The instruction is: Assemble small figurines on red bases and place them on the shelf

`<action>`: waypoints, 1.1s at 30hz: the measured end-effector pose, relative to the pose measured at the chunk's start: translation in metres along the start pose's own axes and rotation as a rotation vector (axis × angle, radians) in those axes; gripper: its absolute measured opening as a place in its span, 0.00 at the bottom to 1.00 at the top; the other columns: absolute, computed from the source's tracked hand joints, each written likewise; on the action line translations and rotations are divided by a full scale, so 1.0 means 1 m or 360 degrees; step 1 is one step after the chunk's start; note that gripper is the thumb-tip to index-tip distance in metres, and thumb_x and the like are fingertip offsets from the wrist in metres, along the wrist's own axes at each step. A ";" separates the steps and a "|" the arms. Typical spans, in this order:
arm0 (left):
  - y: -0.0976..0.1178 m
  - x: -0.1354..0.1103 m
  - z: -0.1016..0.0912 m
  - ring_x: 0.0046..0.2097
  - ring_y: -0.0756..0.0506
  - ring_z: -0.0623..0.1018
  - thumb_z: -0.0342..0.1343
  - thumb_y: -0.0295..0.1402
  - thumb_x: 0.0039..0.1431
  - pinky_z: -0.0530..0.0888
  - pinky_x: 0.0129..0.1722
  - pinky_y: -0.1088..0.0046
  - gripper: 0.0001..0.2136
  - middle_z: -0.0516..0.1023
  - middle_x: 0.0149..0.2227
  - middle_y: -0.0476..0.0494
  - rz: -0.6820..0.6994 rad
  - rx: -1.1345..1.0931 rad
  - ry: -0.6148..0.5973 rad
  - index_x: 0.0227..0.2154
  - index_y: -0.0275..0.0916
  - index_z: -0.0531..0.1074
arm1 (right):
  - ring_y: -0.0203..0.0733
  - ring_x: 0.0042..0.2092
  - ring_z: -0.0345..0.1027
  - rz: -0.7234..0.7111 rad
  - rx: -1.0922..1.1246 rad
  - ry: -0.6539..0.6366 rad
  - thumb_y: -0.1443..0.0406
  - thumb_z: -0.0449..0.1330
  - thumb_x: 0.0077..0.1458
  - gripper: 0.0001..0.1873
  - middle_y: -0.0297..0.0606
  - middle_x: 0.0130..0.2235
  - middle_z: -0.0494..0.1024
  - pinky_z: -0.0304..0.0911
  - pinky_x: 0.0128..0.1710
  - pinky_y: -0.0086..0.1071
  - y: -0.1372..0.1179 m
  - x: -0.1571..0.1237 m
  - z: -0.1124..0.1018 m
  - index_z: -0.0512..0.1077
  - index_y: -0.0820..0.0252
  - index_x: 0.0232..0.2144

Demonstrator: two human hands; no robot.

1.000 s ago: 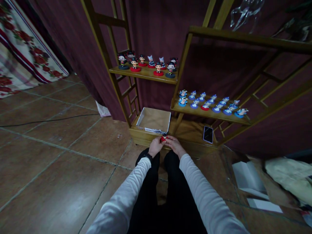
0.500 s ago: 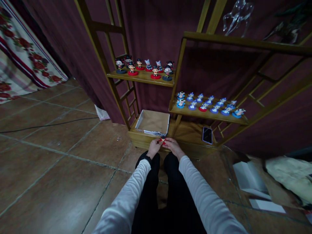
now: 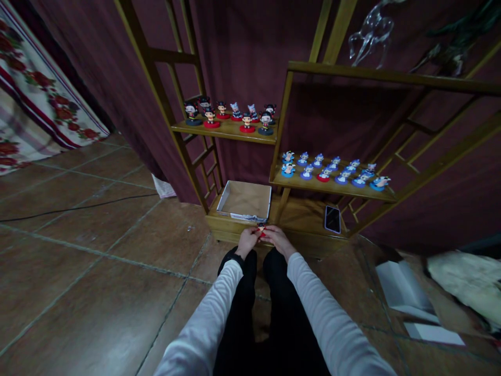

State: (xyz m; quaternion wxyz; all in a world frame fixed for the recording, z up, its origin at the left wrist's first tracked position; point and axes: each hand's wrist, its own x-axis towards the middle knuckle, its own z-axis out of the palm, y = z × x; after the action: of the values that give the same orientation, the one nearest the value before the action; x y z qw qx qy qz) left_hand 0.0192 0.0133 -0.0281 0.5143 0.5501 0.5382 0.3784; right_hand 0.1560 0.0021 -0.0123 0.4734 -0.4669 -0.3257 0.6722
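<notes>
A small red figurine with dark hair (image 3: 262, 228) is held between my two hands, just in front of the lowest shelf. My left hand (image 3: 248, 241) closes on its left side, and a dark band circles that wrist. From the other side my right hand (image 3: 278, 238) grips it too. Behind them lies a shallow cardboard box (image 3: 246, 199) with nothing visible in it. Several dark-haired figurines (image 3: 247, 122) on red or dark bases stand on the upper left shelf. Blue and white figurines (image 3: 307, 171) fill the lower right shelf in two rows.
The wooden shelf unit (image 3: 219, 132) stands before a dark red curtain. A phone (image 3: 332, 219) lies on its bottom board at right. Higher up is a clear glass horse (image 3: 371, 36). White packaging (image 3: 405, 292) and pale cloth lie on the tiled floor at right; a cable (image 3: 78, 209) runs at left.
The view has shifted slightly, so the shelves appear a little lower. Both hands stay on the red figurine, which seems turned a little more upright.
</notes>
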 end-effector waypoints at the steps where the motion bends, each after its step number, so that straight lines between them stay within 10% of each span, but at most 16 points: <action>1: 0.000 0.000 0.000 0.21 0.52 0.72 0.53 0.31 0.51 0.69 0.25 0.77 0.08 0.76 0.23 0.47 -0.0002 0.0003 0.0004 0.31 0.34 0.75 | 0.37 0.31 0.72 -0.0004 0.0007 0.0007 0.65 0.66 0.38 0.11 0.35 0.30 0.77 0.69 0.38 0.36 -0.001 0.000 0.000 0.71 0.61 0.28; 23: 0.005 -0.003 0.001 0.25 0.50 0.72 0.59 0.39 0.46 0.69 0.28 0.75 0.13 0.74 0.22 0.48 0.0073 -0.0090 0.0157 0.29 0.32 0.74 | 0.37 0.33 0.72 -0.0073 0.0017 -0.0144 0.60 0.67 0.37 0.16 0.36 0.33 0.77 0.66 0.44 0.40 -0.001 -0.003 -0.002 0.71 0.60 0.30; 33: 0.028 -0.030 0.004 0.40 0.45 0.74 0.53 0.36 0.55 0.68 0.40 0.70 0.13 0.75 0.38 0.40 0.0302 0.0651 0.0288 0.43 0.38 0.68 | 0.42 0.44 0.69 -0.0164 0.0034 -0.0098 0.63 0.68 0.33 0.22 0.36 0.40 0.77 0.63 0.47 0.39 -0.005 -0.007 -0.005 0.72 0.56 0.36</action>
State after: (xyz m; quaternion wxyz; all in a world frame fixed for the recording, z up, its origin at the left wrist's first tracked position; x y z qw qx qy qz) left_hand 0.0249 -0.0141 0.0030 0.3043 0.6547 0.5934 0.3559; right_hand 0.1632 -0.0027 -0.0076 0.5021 -0.4236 -0.3565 0.6643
